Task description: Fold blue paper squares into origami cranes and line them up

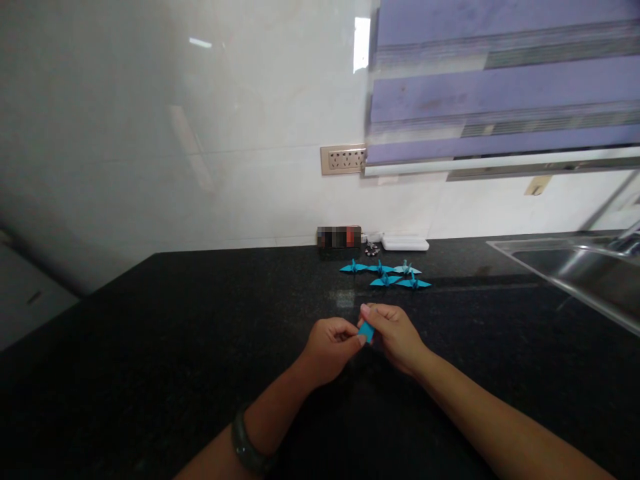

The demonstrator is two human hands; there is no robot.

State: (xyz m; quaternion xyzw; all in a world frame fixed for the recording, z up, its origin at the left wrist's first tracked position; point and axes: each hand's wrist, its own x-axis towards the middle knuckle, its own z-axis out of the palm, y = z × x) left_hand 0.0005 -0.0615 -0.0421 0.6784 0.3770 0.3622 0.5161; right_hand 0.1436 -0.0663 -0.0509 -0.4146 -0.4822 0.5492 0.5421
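Observation:
A small folded piece of blue paper is pinched between both hands above the dark countertop. My left hand grips its lower left side with thumb and fingers, and a bangle circles that wrist. On the upper right side, my right hand holds the same paper, thumb on top. Fingers cover part of the paper, so its full shape is hidden. Just beyond the hands stand several folded paper cranes in two rows, among them a blue crane, a paler crane and a front blue crane.
Against the tiled wall lie a phone-like device with a blurred screen, a white rectangular case and a small dark-and-white round item. A metal sink is set into the black countertop at right. A socket panel is above.

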